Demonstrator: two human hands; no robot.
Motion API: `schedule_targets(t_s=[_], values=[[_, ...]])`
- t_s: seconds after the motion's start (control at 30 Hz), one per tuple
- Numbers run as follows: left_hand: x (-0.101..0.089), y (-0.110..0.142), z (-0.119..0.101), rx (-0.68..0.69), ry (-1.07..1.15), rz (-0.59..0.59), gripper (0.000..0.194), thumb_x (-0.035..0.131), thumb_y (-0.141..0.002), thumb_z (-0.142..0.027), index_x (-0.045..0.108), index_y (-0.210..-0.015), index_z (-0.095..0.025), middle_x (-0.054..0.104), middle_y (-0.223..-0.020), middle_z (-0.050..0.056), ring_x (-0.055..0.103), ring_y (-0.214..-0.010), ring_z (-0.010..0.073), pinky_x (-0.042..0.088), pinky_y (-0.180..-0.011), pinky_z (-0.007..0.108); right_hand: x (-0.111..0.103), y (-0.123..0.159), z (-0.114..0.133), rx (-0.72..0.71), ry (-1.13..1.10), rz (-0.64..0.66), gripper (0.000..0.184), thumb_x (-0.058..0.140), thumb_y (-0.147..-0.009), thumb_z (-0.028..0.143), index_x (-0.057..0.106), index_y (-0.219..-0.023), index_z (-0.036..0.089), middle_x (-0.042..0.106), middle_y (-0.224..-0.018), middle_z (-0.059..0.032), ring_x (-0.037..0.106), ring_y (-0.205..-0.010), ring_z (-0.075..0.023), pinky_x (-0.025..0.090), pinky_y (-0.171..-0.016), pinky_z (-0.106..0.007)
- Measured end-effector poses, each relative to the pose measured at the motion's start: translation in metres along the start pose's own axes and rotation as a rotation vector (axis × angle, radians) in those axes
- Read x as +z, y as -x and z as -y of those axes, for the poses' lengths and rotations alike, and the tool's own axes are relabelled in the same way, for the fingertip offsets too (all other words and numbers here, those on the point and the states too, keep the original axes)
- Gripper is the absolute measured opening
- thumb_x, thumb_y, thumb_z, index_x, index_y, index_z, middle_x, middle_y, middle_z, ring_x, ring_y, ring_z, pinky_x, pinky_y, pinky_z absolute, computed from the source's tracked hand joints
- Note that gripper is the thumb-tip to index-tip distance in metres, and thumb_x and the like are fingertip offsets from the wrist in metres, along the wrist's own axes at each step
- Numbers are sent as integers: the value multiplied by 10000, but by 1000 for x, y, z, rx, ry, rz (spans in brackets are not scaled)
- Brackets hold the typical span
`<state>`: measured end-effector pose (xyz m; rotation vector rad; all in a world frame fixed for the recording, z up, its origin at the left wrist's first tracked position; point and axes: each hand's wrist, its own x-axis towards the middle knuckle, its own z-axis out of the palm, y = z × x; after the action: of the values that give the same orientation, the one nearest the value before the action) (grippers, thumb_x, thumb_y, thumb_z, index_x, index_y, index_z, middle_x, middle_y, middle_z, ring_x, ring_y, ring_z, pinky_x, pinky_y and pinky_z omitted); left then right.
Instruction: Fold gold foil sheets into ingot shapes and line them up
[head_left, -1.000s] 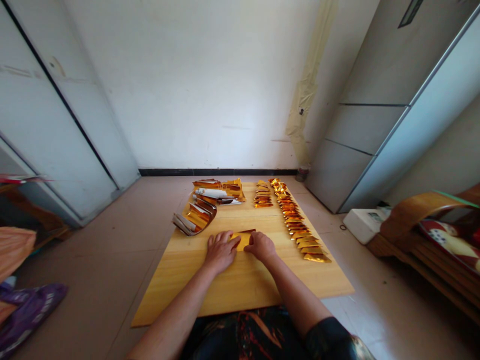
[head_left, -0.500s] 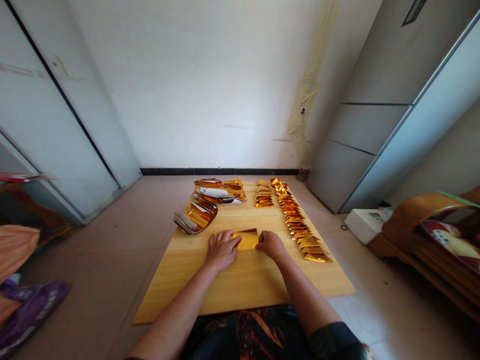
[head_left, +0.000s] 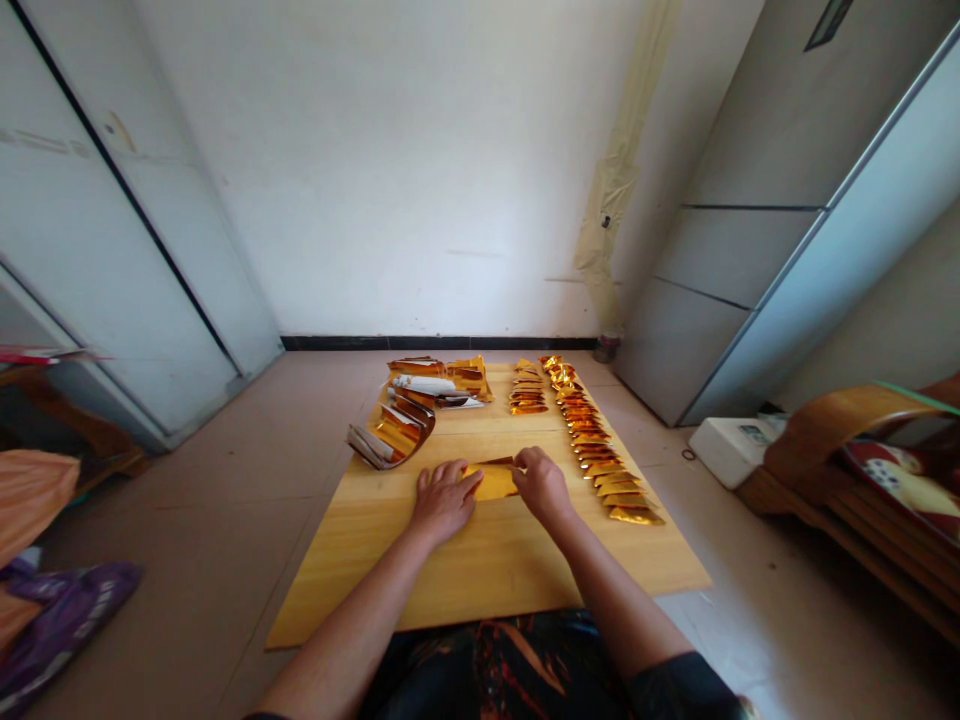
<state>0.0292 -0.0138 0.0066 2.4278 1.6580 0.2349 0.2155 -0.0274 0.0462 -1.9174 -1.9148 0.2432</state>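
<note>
A folded sheet of gold foil paper (head_left: 495,484) lies on the wooden board in front of me, with a dark brown fold along its far edge. My left hand (head_left: 445,502) rests flat over its left end, fingers spread and thumb pressing on the paper. At the right end, my right hand (head_left: 541,484) is closed in a pinch on the far corner of the sheet. Its fingertips partly hide that corner. To the right of this hand runs a long row of folded gold foil pieces (head_left: 589,440). A shorter row of folded gold pieces (head_left: 528,390) stands further back.
Stacked loose gold sheets (head_left: 401,432) and a white wrapped roll (head_left: 424,384) lie at the board's back left. The wooden board (head_left: 360,560) ends close to my body. A white box (head_left: 724,448) and a wooden seat (head_left: 817,500) stand to the right, below a tall refrigerator (head_left: 705,260).
My right hand first slid right along the paper to its right edge, then moved up to the far corner. The left hand has stayed in place on the sheet.
</note>
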Motion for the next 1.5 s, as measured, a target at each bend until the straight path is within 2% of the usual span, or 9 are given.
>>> schedule_targets(t_s=[0.13, 0.23, 0.37, 0.57, 0.67, 0.9, 1.07, 1.23, 1.5], values=[[-2, 0, 0, -2, -10, 4, 411, 441, -859, -325, 505, -1253, -422, 444, -1381, 4, 357, -1265, 240, 214, -1050, 493, 18, 6, 18, -314, 54, 110, 277, 515, -864, 288, 603, -1122, 237, 544, -1289, -72, 460, -1185, -200, 368, -950, -321], [-3, -1, 1, 15, -18, 26, 432, 436, -862, -325, 478, -1278, -435, 433, -1392, 3, 354, -1267, 236, 218, -1049, 481, 33, 10, 13, -267, 150, 182, 439, 504, -877, 433, 506, -1272, 243, 439, -1412, -88, 333, -1310, -258, 284, -1030, -485], [-2, -3, 6, 35, -25, 48, 451, 403, -871, -325, 448, -1304, -443, 407, -1416, -4, 344, -1274, 237, 227, -1041, 482, 35, 14, -6, -278, 193, 215, 521, 436, -905, 476, 394, -1376, 257, 363, -1466, -97, 270, -1354, -242, 188, -1066, -556], [-3, -7, 11, 40, -36, 80, 476, 399, -867, -270, 448, -1295, -472, 393, -1428, -25, 348, -1259, 236, 242, -1018, 470, 27, 19, -15, -248, 219, 193, 499, 423, -911, 454, 407, -1369, 256, 377, -1459, -94, 272, -1351, -241, 185, -1069, -537], [-9, -11, 10, 4, -50, -13, 432, 417, -862, -223, 554, -1206, -444, 466, -1364, -11, 361, -1231, 238, 262, -985, 451, 27, 19, -8, -236, 233, 171, 481, 453, -895, 456, 447, -1331, 253, 418, -1427, -100, 309, -1319, -256, 202, -1052, -542], [-18, -6, -5, 57, -83, -150, 241, 463, -854, -207, 695, -802, -248, 613, -918, 73, 481, -979, 232, 344, -843, 390, 24, 17, 19, -178, 281, 142, 426, 524, -840, 514, 636, -1061, 168, 618, -1086, -146, 461, -1103, -281, 259, -1003, -500], [-15, 7, -19, 124, -54, -231, 277, 410, -870, -159, 677, -912, -224, 621, -929, 76, 500, -946, 225, 377, -820, 361, 24, 18, 25, -146, 303, 122, 405, 524, -847, 508, 660, -1014, 165, 620, -1049, -148, 477, -1058, -285, 294, -955, -488], [-7, 11, -25, 152, 25, -142, 275, 412, -868, -139, 668, -929, -219, 636, -934, 54, 529, -921, 189, 394, -811, 315, 18, 20, 26, -101, 309, 136, 324, 548, -847, 428, 667, -1000, 170, 621, -1045, -146, 516, -1026, -281, 361, -875, -442], [-12, 9, -26, 64, -9, -183, 187, 475, -876, -293, 651, -863, -231, 654, -988, 50, 535, -1024, 238, 321, -920, 434, 13, 16, 30, -149, 348, 284, 310, 484, -889, 350, 709, -928, 140, 662, -916, -156, 599, -891, -249, 445, -746, -339]])
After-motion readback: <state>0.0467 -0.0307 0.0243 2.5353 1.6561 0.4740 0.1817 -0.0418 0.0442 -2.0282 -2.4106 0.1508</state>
